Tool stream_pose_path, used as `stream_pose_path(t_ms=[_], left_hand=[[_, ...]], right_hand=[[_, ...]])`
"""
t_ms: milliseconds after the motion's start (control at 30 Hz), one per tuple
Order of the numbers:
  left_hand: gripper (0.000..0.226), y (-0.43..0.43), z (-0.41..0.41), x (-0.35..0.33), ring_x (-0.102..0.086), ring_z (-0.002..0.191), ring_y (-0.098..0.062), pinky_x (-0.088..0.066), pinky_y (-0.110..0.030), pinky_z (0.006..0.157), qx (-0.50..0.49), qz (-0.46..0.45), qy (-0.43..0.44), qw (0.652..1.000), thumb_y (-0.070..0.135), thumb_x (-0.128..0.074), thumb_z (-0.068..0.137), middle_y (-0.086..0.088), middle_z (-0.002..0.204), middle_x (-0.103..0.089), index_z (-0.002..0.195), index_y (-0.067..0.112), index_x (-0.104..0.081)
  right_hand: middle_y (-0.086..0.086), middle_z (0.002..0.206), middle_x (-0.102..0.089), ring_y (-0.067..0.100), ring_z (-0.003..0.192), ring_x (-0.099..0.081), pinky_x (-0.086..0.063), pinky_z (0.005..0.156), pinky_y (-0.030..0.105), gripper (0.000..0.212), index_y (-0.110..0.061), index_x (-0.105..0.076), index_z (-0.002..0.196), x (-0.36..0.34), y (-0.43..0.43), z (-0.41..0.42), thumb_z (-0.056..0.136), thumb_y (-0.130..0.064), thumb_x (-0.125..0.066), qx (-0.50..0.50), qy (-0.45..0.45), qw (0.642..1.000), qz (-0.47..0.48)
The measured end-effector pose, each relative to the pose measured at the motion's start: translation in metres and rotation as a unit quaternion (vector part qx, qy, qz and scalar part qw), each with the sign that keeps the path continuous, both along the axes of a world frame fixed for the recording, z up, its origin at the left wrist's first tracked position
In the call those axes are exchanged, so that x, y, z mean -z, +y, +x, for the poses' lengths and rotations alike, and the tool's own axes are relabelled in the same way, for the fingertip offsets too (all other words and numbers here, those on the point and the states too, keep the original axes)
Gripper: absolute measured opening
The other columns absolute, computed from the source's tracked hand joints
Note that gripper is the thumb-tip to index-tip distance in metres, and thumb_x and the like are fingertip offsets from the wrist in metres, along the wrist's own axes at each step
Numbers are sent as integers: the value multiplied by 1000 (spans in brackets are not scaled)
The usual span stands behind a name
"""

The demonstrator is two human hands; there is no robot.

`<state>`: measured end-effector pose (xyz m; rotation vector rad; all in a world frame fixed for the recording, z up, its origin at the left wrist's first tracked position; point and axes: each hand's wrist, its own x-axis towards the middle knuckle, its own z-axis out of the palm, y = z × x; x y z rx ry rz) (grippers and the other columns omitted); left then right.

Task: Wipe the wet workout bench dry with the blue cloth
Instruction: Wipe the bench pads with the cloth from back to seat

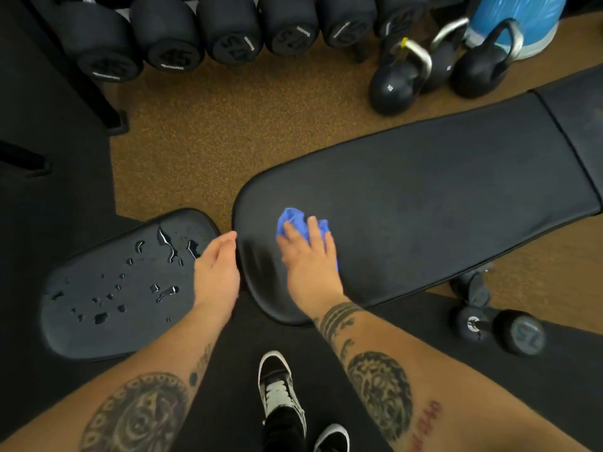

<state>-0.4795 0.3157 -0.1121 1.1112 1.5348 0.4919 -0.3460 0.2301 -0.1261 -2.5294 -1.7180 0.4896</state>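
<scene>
Bench: black, padded, two pads set end to end with a narrow gap between.
Shoes: black and white, laced, on a dark mat, nearest the camera.
Left hand: fingers relaxed, nearly straight, holding nothing, over the gap at the seat pad's edge.
Seat pad: short, dotted with water droplets and small puddles.
Right hand: fingers spread and fairly straight, pressing down on the blue cloth.
Blue cloth: bunched, on the long pad near its rounded end, under the right hand.
Dumbbell: on the mat, right of the bench.
Floor: brown, speckled.
Kettlebells: three, black, beyond the long pad.
Racked dumbbells: a row, farthest back.
</scene>
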Motion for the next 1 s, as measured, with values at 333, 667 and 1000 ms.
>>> stream_pose_path(t_ms=[333, 667, 1000], left_hand=[[43, 24, 50, 4, -18, 148, -25, -17, -39, 119, 310, 132, 206, 919, 26, -54, 98, -1, 160, -31, 141, 26, -53], [88, 47, 94, 14, 6, 151, -39, -8, -48, 123, 373, 37, 321, 870, 59, -60, 88, -3, 167, 11, 156, 44, -6], [89, 57, 96, 10, -15, 146, -36, -16, -43, 121, 382, 78, 370, 843, 63, -66, 81, -11, 163, -11, 155, 42, -21]], right_hand=[[-10, 145, -53, 34, 136, -48, -33, 110, 48, 54, -35, -57, 134, -3, -96, 98, 81, -22, -54, -180, -115, 977, 2], [8, 157, -39, 47, 148, -19, -16, 118, 65, 44, -17, -50, 142, -35, -36, 271, 98, -16, -53, 162, -95, 979, 84], [4, 156, -37, 41, 146, -25, -17, 120, 58, 61, -18, -37, 150, 0, 23, 147, 88, -20, -38, -159, -70, 985, -21]])
